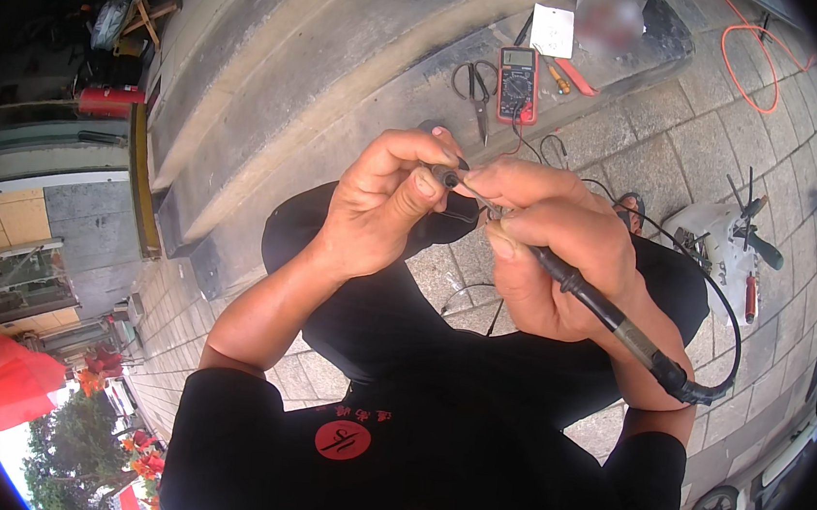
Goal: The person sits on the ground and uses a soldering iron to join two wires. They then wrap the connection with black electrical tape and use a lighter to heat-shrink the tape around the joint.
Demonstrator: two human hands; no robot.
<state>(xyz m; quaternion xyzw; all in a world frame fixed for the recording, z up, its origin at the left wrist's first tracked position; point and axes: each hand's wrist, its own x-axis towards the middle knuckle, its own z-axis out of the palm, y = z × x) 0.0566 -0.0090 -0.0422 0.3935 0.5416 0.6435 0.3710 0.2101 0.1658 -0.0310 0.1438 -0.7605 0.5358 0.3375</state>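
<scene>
Slightly off centre toward 1 o'clock, the fingers of the left hand (375, 199) pinch a small black plug (446, 177). The fingers of the right hand (580, 236) clasp a black pen-shaped tool (621, 327). With so little plug to grip, a slight twist could make it slip. The cord (740, 333), looping toward 4 o'clock, might drag the tool sideways.

Corded pen-shaped tool (608, 311): was black, banded olive-brown. Multimeter (517, 87): was dark, edged red. Cable (763, 112): was orange. Shirt (470, 445): was black with red disc (343, 440).
</scene>
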